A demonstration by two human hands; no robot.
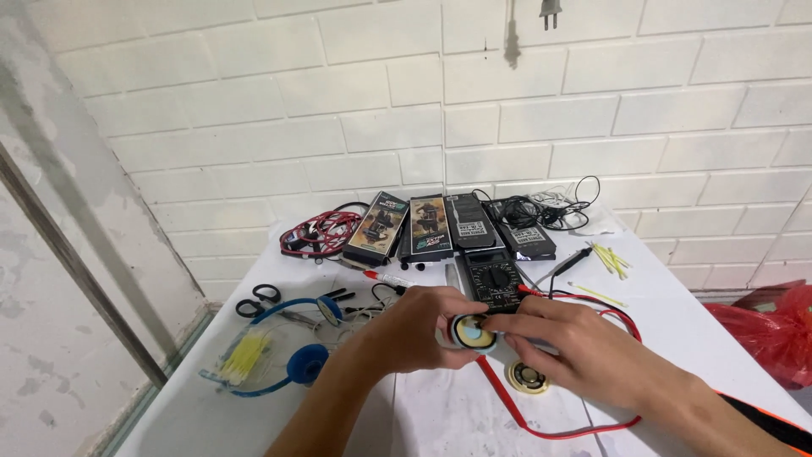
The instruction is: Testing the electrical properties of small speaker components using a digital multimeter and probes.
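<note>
Over the white tabletop (702,338) the left hand (414,330) was closed around a small round speaker driver (472,332), its fingers wrapped about the disc's side so that the pale, ringed face stood turned toward the camera, held a little above the surface near the middle of the table. The right hand (575,343) came in from the other side with its fingertips pinched at the driver's rim; whether they gripped a wire or a small part there, or only touched the edge, could not be told. Just beyond the hands lay a black multimeter (493,279), with its red test lead (541,423) looping across the tabletop below the right wrist, and a second loose driver (528,377) lay flat on the surface just under the right hand. To the left lay a blue headphone set (306,362) with its earcup apart from the band, and black scissors (258,299) beyond it; flat dark boxes (427,224) stood in a row by the brick wall. The work seemed to be at a stage of handling or checking the removed driver. Any fine move at its rim would have called for the left hand to keep the disc steady and for a light, precise touch from the right fingertips, since the part looked small and delicate.
</note>
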